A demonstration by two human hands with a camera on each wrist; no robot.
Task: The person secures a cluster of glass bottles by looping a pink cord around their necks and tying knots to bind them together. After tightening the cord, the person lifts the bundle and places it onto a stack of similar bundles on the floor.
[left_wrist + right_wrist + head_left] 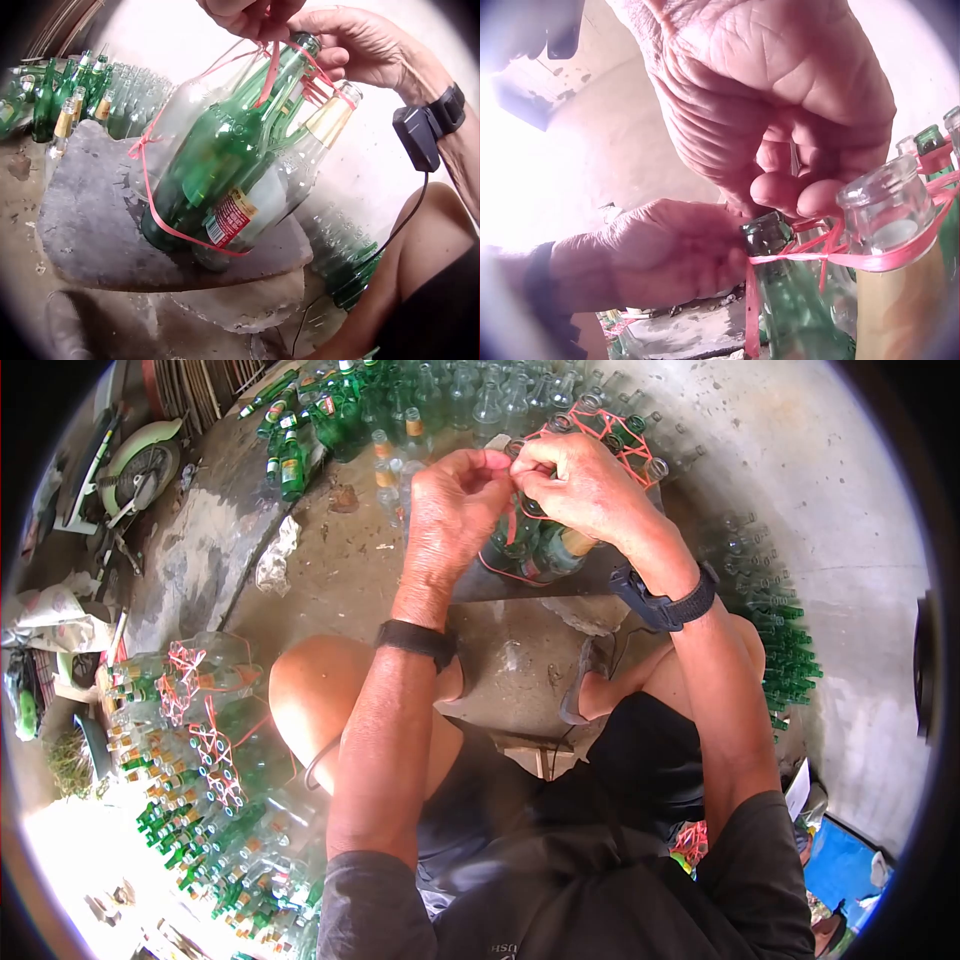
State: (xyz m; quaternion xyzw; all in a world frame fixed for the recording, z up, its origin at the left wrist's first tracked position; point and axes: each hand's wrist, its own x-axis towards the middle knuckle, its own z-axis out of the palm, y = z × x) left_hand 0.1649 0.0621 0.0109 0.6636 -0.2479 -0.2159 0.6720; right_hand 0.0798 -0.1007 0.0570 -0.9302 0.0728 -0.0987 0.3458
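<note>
A bundle of glass bottles stands upright on a grey slab (pixel 82 217); a green bottle (pixel 214 150) and a clear one with a gold neck label (pixel 327 121) face the left wrist view. Pink twine (pixel 151 202) loops round the lower bottles, and more (pixel 877 260) runs round the necks. Above the necks, my left hand (pixel 455 505) pinches the twine, fingertips close to those of my right hand (pixel 585 485). My right hand (pixel 772 82) has its fingers curled on the twine beside a clear bottle mouth (pixel 885 196); its fingertips are partly hidden.
Rows of green bottles (pixel 345 430) and clear bottles (pixel 488 405) stand beyond the slab. More bottles line the wall (pixel 790 660) at right. Many others, some with pink twine (pixel 180 680), cover the lower left. A wheeled vehicle (pixel 140 470) is at upper left.
</note>
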